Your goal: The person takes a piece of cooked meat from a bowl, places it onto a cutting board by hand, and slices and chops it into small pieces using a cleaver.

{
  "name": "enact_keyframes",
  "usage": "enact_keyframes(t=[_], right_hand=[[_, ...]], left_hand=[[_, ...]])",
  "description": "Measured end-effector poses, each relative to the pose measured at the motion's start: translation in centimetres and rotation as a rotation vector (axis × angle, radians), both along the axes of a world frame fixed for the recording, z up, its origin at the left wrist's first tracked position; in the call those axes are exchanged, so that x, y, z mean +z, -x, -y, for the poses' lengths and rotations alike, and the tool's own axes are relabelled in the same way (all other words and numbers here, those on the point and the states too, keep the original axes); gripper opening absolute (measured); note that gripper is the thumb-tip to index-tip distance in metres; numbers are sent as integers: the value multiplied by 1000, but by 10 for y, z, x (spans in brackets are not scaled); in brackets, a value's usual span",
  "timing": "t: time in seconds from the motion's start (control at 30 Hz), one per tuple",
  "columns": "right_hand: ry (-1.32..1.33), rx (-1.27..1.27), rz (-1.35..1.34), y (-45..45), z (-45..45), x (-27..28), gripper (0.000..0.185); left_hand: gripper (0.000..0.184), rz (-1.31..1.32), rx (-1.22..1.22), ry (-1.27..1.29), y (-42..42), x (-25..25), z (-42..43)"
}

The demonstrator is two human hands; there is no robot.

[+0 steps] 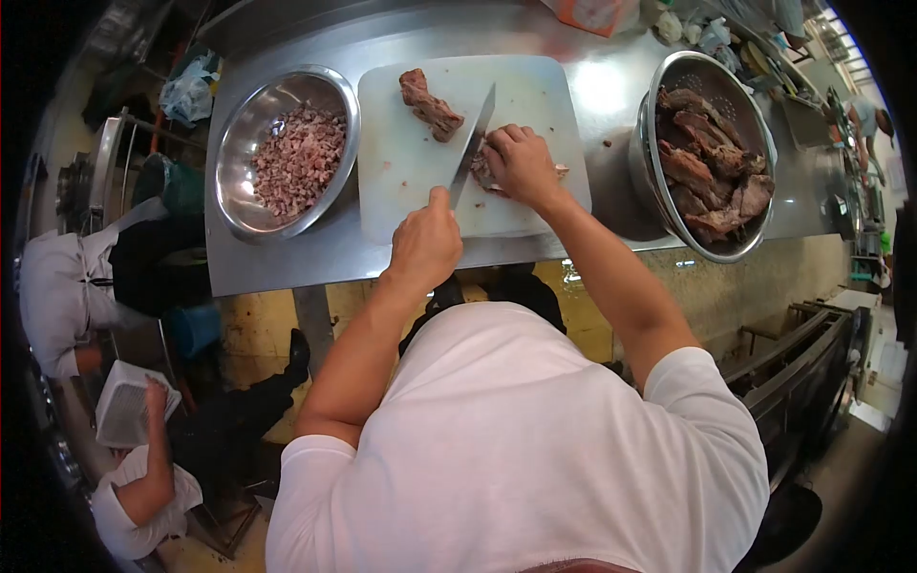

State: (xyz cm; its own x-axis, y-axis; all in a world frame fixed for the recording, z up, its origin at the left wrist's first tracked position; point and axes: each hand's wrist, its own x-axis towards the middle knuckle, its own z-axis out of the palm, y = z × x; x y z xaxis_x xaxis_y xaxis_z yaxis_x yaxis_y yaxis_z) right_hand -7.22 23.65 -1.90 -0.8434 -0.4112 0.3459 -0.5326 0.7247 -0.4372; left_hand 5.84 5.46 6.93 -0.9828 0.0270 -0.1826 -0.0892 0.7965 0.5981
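My left hand [425,241] is closed around the handle of a kitchen knife [474,143], whose long blade points away from me across the white cutting board [387,215]. On the blade's right, my right hand [521,167] presses a piece of meat [483,174] to the board with curled fingers, which cover much of it. The blade is close beside those fingertips; whether it touches the meat I cannot tell. Farther back, left of the knife, lies a long browned piece of meat [432,105]. Small scraps dot the board.
Left of the board, a steel bowl [229,191] holds diced meat [298,158]. A steel colander [659,177] with large meat pieces [712,162] stands right, on the steel table [602,95]. A person [143,497] holding a white crate [129,406] and another person [67,286] are at left.
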Motion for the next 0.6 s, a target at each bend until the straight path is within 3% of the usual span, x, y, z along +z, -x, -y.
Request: enact_keyframes(t=[0.27, 0.33, 0.4, 0.6], right_hand=[[-33, -38, -105, -8, 6, -2, 18], [-32, -37, -105, -10, 6, -5, 19], [19, -30, -135, -10, 6, -6, 21], [53, -47, -141, -11, 5, -5, 20]], left_hand=[[14, 117, -30, 181, 1, 29, -11], [15, 183, -44, 213, 10, 20, -21], [18, 42, -50, 215, 35, -1, -28], [21, 180, -109, 262, 25, 53, -19]])
